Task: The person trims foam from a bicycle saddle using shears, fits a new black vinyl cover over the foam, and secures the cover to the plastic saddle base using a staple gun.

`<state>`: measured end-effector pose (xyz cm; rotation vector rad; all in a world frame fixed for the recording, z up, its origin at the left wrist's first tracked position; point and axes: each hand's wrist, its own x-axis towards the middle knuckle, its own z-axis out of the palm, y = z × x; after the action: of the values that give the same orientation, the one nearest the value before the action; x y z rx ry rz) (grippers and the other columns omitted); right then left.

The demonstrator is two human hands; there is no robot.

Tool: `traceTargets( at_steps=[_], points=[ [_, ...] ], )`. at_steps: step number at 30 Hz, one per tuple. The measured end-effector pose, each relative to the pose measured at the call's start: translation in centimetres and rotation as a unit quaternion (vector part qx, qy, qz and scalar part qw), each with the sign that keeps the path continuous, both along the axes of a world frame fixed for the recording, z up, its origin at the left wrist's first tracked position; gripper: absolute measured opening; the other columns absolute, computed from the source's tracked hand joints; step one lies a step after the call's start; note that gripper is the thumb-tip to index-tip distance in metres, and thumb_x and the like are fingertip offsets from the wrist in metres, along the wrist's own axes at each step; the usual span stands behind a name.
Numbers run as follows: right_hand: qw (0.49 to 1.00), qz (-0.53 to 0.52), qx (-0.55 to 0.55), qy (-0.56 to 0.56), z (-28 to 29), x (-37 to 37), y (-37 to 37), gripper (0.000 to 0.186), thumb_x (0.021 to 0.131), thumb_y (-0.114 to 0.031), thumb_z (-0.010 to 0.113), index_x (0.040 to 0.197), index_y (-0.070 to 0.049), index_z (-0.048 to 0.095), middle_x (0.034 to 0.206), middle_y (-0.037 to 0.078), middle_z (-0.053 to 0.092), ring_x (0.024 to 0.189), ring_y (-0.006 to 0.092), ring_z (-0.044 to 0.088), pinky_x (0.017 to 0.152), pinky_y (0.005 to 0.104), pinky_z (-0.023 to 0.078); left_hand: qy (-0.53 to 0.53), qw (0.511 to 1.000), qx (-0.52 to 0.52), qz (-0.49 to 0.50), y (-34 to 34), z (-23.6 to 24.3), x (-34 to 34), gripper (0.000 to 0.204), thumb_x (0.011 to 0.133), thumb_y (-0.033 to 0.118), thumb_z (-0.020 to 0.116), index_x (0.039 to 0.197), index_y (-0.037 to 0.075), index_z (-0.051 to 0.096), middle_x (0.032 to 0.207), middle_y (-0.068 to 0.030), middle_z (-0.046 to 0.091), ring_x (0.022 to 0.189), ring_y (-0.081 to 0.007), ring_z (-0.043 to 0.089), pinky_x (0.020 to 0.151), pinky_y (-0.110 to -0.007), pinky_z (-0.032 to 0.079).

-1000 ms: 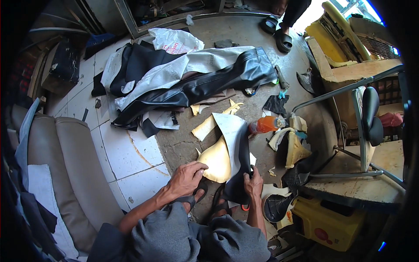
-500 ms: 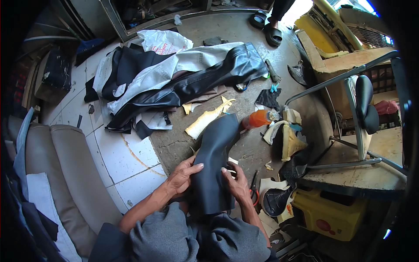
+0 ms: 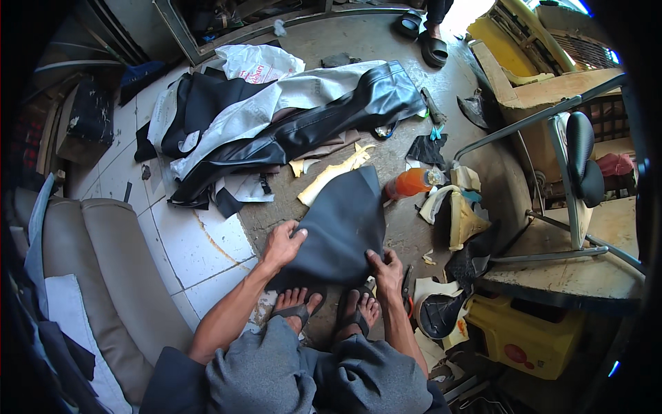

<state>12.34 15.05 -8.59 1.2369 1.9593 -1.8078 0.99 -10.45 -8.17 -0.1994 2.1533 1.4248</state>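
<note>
A piece of black leather-like sheet [image 3: 339, 224] is stretched between my hands, above my sandalled feet. My left hand [image 3: 281, 247] pinches its left edge, thumb on top. At the lower right edge my right hand [image 3: 386, 270] grips it the same way, fingers underneath and partly hidden. Just beyond the sheet lies a strip of yellow foam [image 3: 331, 176]. Right of it is a bottle of orange liquid [image 3: 412, 184]. Near my right hand, a pair of scissors [image 3: 408, 284] with red on its handles rests on the floor.
A heap of black and grey upholstery material [image 3: 276, 127] lies ahead, with a white plastic bag [image 3: 258, 63] behind. A brown padded cushion [image 3: 121, 269] is at left. Foam scraps [image 3: 460, 217], a metal-framed chair [image 3: 576, 172] and a yellow box [image 3: 527, 338] stand right. Another person's sandalled foot [image 3: 434, 48] is at top.
The black sheet, curved and folded toward my lap before, is now spread wider and flatter, farther forward. Both hands have moved forward and apart, and my feet have come into view.
</note>
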Motion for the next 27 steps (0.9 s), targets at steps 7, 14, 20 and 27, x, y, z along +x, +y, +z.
traceTargets(
  at_steps=[7, 14, 20, 27],
  points=[
    [0.995, 0.012, 0.101, 0.014, -4.7, -2.5, -0.9, 0.047, 0.085, -0.035, 0.077, 0.107, 0.005, 0.065, 0.089, 0.013, 0.070, 0.082, 0.0202, 0.064, 0.074, 0.0349, 0.051, -0.008, 0.981, -0.180, -0.066, 1.6, -3.7, -2.5, 0.035, 0.090, 0.032, 0.068, 0.105, 0.001, 0.071, 0.099, -0.0216, 0.072, 0.097, -0.0361, 0.070, 0.086, -0.044, 0.052],
    [0.998, -0.014, 0.056, -0.012, -6.4, -1.4, -0.5, 0.043, 0.088, -0.035, 0.074, 0.105, 0.004, 0.065, 0.085, 0.011, 0.068, 0.077, 0.0188, 0.062, 0.071, 0.0343, 0.049, -0.015, 0.990, -0.138, -0.036, 2.4, -4.9, -1.0, 0.033, 0.092, 0.030, 0.065, 0.107, 0.001, 0.068, 0.096, -0.0199, 0.073, 0.092, -0.0361, 0.070, 0.083, -0.045, 0.052],
    [0.991, -0.043, 0.125, 0.033, -6.5, -1.7, 0.2, 0.031, 0.092, -0.029, 0.072, 0.097, 0.001, 0.065, 0.082, 0.005, 0.066, 0.072, 0.0134, 0.057, 0.067, 0.0294, 0.046, 0.036, 0.988, -0.150, 0.006, 3.1, -3.3, -2.2, 0.031, 0.092, 0.029, 0.065, 0.105, 0.001, 0.067, 0.091, -0.0184, 0.073, 0.085, -0.0356, 0.070, 0.081, -0.045, 0.053],
    [0.990, -0.049, 0.129, 0.009, -5.5, -1.7, 0.3, 0.043, 0.093, -0.039, 0.067, 0.104, 0.003, 0.064, 0.087, 0.011, 0.066, 0.079, 0.0194, 0.060, 0.074, 0.0341, 0.048, 0.067, 0.977, -0.201, -0.026, 3.6, -2.0, -1.5, 0.032, 0.094, 0.026, 0.061, 0.113, 0.000, 0.063, 0.100, -0.0198, 0.071, 0.093, -0.0381, 0.068, 0.084, -0.048, 0.051]
  ],
)
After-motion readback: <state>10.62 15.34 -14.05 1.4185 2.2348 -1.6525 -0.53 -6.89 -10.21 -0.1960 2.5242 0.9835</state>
